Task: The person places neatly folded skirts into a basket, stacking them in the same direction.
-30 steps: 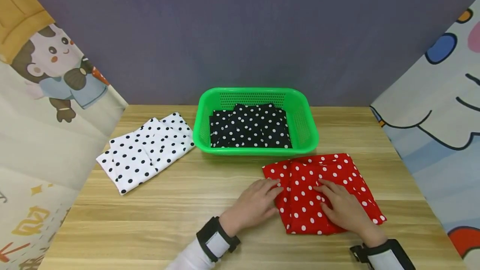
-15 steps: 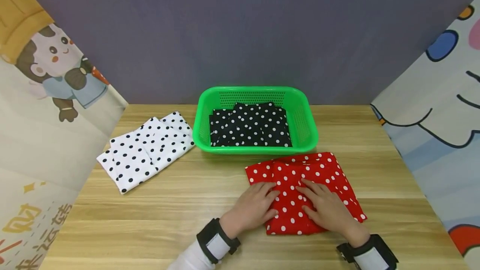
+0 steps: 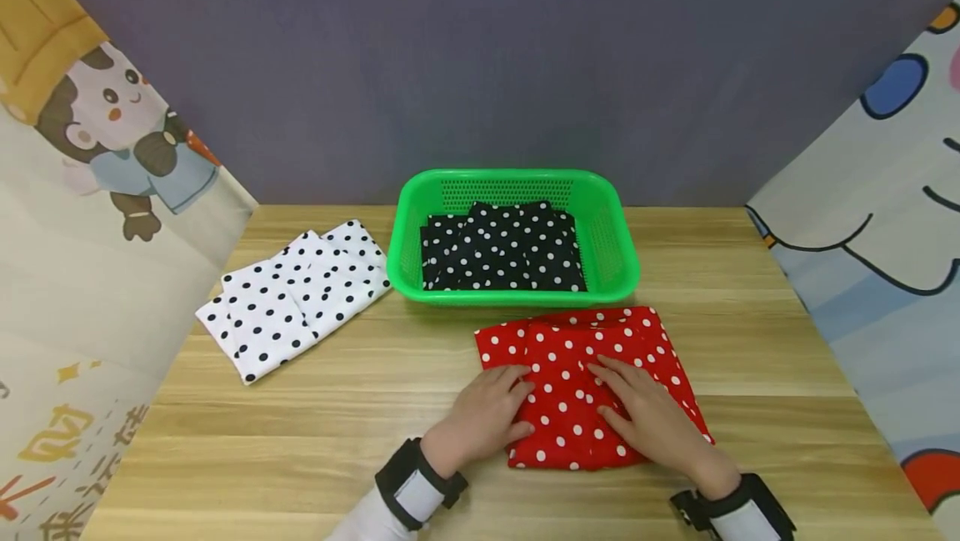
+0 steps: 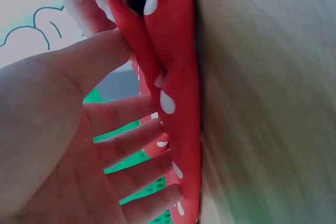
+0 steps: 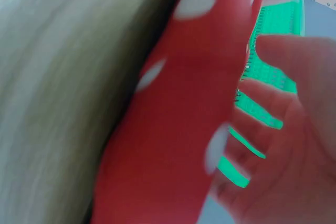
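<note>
As squaring up the folded red cloth (image 3: 561, 395), just in front of the green basket (image 3: 517, 298), seems the step in hand, the left hand (image 3: 482, 414) lays spread, fairly straight fingers at the cloth's left side; the right hand (image 3: 654, 418), angled inward, rests loosely spread fingers on top. Light, even pressure seems called for next.

Before green perforated plastic basket (image 3: 513, 298) | right hand (image 3: 654, 418) partly hides red white-dotted cloth (image 3: 558, 395) from me | white left sleeve (image 3: 369, 519) cropped

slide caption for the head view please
Left hand and right hand touch a folded red polka-dot cloth in front of a green basket holding black polka-dot cloth.
</note>
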The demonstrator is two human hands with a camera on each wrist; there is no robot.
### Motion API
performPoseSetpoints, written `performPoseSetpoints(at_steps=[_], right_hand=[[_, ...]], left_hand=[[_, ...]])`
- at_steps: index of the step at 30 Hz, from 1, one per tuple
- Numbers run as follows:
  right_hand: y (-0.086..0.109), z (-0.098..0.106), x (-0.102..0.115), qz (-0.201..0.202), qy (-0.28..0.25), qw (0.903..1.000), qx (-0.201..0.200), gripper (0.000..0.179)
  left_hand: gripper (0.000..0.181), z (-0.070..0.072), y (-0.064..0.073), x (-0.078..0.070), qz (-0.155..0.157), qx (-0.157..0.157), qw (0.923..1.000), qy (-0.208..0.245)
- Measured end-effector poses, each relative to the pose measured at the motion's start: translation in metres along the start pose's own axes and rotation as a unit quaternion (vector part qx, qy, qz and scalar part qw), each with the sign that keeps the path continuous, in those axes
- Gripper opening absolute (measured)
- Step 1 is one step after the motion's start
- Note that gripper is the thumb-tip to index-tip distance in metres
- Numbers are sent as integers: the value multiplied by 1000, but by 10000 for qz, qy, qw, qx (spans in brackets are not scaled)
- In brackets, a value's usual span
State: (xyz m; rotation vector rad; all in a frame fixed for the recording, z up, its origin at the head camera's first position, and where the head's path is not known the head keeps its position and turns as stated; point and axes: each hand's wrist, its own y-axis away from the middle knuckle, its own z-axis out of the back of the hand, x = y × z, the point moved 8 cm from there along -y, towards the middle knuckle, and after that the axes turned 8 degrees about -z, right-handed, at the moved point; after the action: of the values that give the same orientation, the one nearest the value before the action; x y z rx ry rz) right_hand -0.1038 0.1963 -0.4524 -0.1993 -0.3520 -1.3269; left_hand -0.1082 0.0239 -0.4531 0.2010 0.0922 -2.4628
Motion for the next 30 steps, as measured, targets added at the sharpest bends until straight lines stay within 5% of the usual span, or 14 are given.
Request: performPoseSetpoints(at_steps=[10, 19, 30], right_hand=[[-1, 11, -25, -366, -78, 9977, -571, 60], [-1, 6, -29, -503, -78, 9980, -362, 62], [-3, -6, -13, -409, -56, 9986, -319, 64]], left_hand=[[59, 3, 17, 19, 237, 274, 9989, 311], [62, 7, 30, 29, 508, 505, 9970, 298], [61, 13, 45, 39, 831, 308, 9953, 378]])
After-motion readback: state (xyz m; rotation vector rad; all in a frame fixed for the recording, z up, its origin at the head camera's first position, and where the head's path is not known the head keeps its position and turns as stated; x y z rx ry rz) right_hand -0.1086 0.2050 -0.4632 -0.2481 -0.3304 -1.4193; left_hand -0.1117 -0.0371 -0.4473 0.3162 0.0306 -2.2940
